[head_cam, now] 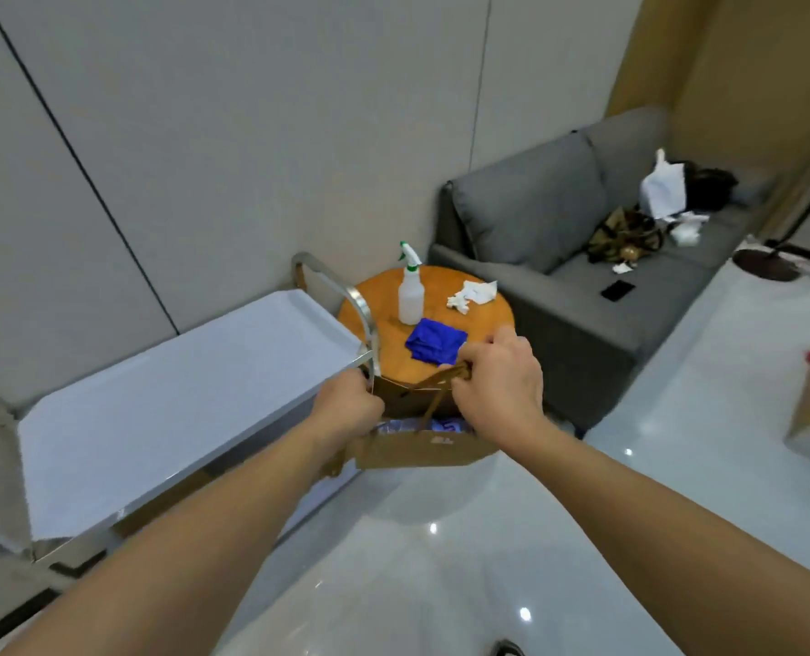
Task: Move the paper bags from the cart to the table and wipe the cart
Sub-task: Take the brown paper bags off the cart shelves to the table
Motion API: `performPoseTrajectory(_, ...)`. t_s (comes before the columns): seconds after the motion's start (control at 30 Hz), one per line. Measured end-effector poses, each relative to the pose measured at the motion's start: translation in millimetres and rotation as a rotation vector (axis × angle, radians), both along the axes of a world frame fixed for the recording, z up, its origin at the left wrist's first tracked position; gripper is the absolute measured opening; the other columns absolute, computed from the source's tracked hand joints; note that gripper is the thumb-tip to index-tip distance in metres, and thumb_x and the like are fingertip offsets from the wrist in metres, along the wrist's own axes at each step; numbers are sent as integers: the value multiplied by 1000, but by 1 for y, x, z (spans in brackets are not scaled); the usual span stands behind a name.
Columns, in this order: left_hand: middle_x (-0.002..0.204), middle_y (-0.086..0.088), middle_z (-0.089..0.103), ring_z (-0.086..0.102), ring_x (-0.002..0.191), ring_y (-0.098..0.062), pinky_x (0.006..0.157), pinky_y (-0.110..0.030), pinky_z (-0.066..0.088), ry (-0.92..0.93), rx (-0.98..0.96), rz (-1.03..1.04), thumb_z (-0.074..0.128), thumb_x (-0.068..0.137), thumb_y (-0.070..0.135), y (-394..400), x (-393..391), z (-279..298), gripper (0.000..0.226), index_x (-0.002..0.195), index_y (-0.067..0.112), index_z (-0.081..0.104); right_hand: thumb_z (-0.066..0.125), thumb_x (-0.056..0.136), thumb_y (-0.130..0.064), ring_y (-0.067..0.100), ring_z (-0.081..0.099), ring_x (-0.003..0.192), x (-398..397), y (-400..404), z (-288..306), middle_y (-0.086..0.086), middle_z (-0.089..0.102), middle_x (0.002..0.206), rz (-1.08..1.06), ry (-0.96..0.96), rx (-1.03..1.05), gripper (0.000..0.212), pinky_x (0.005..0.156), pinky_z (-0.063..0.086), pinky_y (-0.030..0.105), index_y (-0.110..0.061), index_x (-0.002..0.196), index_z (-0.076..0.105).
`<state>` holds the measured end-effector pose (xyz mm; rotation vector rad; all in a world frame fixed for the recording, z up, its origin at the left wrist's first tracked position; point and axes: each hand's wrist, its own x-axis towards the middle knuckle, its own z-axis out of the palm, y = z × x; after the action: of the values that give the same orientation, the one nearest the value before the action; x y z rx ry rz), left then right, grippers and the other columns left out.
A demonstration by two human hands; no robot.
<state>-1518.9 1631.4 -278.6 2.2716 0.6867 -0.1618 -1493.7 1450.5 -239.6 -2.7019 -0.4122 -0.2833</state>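
both hands grip a brown paper bag beside the cart

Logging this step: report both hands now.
Left hand: grips the paper bag at its top edge.
Right hand: grips the bag's handle.

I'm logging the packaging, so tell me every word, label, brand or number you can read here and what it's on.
Nothing reads clearly.
Paper bag: small dark mark on its near side, too blurred to read.
Blue and white packets inside the bag: white print, too blurred to read.
Spray bottle: no label visible.
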Motion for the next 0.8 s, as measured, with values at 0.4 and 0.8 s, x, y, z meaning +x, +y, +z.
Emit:
performPoseTrajectory(0.4,91,-4,64,66,81,-17,68,-30,61,-137,155,-586,56,99,16,-328,65,43,7,100,23,56,67,95,-22,17,60,62,-15,-312,53,1,58,62,-381,63,589,32,62,56,36,-16,65,57)
performPoseTrajectory(0.8,91,-1,64,64,80,-19,76,-37,62,-81,444,-1246,56,89,15,-677,41,-14,12,99,21,60,50,77,8,18,48,63,-113,-579,10,0,47,62,-875,152,613,34,52,34,27,-18,56,43)
